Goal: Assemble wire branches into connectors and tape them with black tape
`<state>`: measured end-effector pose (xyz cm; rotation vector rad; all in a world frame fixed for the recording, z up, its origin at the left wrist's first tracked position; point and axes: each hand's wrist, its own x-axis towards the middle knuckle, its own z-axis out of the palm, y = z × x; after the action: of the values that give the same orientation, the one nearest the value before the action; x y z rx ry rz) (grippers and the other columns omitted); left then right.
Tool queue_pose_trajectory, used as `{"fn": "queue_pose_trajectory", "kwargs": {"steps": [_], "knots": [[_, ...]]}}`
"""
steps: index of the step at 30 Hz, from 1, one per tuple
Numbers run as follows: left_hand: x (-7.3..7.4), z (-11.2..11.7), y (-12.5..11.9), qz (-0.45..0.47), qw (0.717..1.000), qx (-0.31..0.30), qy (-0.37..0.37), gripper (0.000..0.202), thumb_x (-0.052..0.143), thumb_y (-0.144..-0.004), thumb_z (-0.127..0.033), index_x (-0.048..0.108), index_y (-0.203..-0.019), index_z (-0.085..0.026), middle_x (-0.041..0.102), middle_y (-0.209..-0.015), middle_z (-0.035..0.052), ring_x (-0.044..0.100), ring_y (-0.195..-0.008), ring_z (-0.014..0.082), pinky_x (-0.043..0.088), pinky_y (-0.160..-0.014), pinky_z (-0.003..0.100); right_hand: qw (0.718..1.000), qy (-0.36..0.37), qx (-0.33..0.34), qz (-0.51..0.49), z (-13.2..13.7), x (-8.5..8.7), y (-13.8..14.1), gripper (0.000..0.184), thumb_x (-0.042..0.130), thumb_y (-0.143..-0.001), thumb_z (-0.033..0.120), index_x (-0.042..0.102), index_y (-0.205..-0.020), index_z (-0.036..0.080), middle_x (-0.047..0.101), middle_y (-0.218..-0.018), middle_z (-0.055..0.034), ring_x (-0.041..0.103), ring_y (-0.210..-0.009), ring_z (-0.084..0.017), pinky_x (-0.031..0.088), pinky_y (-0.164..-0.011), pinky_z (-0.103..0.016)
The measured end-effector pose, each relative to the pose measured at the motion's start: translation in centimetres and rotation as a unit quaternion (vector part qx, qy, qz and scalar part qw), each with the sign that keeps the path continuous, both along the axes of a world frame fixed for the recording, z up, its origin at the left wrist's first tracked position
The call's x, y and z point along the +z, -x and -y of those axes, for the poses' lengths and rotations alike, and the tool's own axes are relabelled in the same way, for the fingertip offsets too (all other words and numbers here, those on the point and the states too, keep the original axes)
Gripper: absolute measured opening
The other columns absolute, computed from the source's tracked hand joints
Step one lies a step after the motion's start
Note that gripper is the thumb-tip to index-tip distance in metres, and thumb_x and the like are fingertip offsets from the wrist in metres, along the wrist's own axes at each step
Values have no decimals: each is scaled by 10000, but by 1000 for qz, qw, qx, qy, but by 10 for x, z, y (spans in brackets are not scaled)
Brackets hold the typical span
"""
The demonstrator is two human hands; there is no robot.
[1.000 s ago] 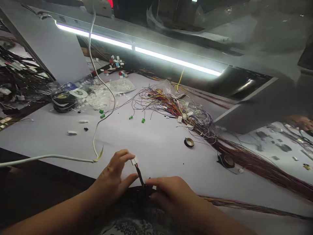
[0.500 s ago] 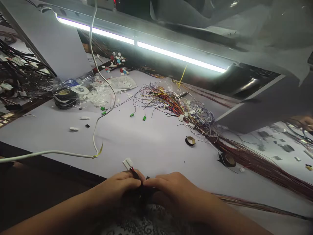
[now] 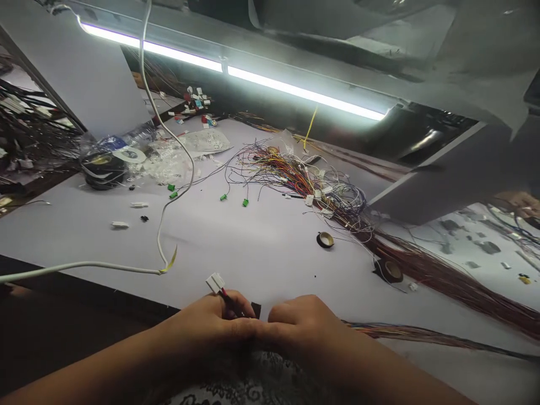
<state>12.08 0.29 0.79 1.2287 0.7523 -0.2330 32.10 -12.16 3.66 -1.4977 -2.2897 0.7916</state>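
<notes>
My left hand (image 3: 211,325) and my right hand (image 3: 301,326) meet at the near edge of the white table (image 3: 261,247), fingers pinched together. Between them runs a short dark-wrapped wire lead (image 3: 232,302) ending in a small white connector (image 3: 215,282), which sticks up and left beyond my left fingers. My left hand is closed on the lead just below the connector. A small black piece, perhaps tape (image 3: 255,309), shows between the two hands. My right fingers pinch near it; what they grip is hidden.
A tangle of coloured wires (image 3: 304,183) lies mid-table, running into a brown bundle (image 3: 455,284) at the right. Two tape rolls (image 3: 325,239) (image 3: 388,270), green connectors (image 3: 233,199), a white cable (image 3: 164,169) and plastic bags with black tape (image 3: 103,169) lie around. A lamp bar (image 3: 253,79) glows behind.
My left hand slid down from the white connector to the lead and closed against my right hand; the connector now sticks out to the left. The view shifted slightly.
</notes>
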Motion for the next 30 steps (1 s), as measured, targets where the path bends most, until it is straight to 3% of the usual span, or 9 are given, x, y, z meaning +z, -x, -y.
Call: {"fn": "queue_pose_trajectory", "kwargs": {"steps": [2,5,10,13,16,21,22,27,30], "knots": [[0,0,3,-13,998,-30,-60,330,702,-710,-442,639,-927,-200,637,-834,27,568,-813,208,421,-713,317,986,122,-74,-87,-4,0,-4,379,464,-922,176,523,-1271,310,662,-830,15,569,-687,-114,402,-621,-229],[4,5,6,-27,990,-47,-128,256,676,-714,-360,622,-912,-208,593,-745,-13,535,-723,171,406,-654,299,935,283,-155,-145,-17,-8,-12,442,506,-873,161,482,-1300,273,688,-975,-1,613,-736,-112,446,-669,-230],[22,13,8,5,996,-32,-84,207,616,-768,-339,597,-913,-193,613,-827,12,557,-796,178,437,-722,314,896,412,-27,-165,-44,-32,-7,640,641,-815,255,404,-1402,345,672,-1014,2,621,-841,-142,461,-739,-247],[25,17,8,16,993,-42,-108,255,638,-744,-317,596,-975,-219,608,-899,10,547,-822,186,437,-734,322,895,400,-37,-193,-54,-41,6,467,594,-848,228,522,-1305,285,662,-1055,-23,603,-918,-156,456,-792,-264],[21,20,6,27,990,-31,-138,247,698,-683,-298,581,-882,-209,581,-872,10,530,-824,197,433,-746,335,889,374,-141,-223,-56,-43,16,342,588,-848,202,584,-1189,226,650,-1072,-51,588,-948,-173,455,-799,-292],[16,19,8,83,990,16,-109,192,587,-823,-393,564,-858,-205,581,-913,50,528,-893,223,425,-792,366,728,443,-240,-466,-50,-42,23,423,614,-854,462,551,-1169,189,635,-851,-34,566,-717,-136,446,-671,-281],[15,18,10,90,991,16,-98,196,583,-832,-400,564,-871,-208,576,-917,48,525,-896,222,423,-791,365,709,440,-246,-493,-49,-41,23,449,647,-816,502,576,-1114,173,620,-794,-21,548,-684,-129,433,-644,-269],[9,12,12,127,991,31,-25,237,545,-869,-437,539,-914,-204,548,-881,24,516,-840,196,403,-763,346,725,367,-274,-514,-53,-24,22,360,719,-730,470,565,-709,145,509,-606,37,407,-543,-76,309,-509,-215],[6,10,11,89,995,32,-7,229,564,-859,-422,506,-896,-204,517,-776,-11,494,-750,169,383,-699,322,730,352,-301,-503,-57,-18,23,312,680,-767,386,509,-645,156,472,-560,51,378,-498,-64,278,-474,-211]]}}
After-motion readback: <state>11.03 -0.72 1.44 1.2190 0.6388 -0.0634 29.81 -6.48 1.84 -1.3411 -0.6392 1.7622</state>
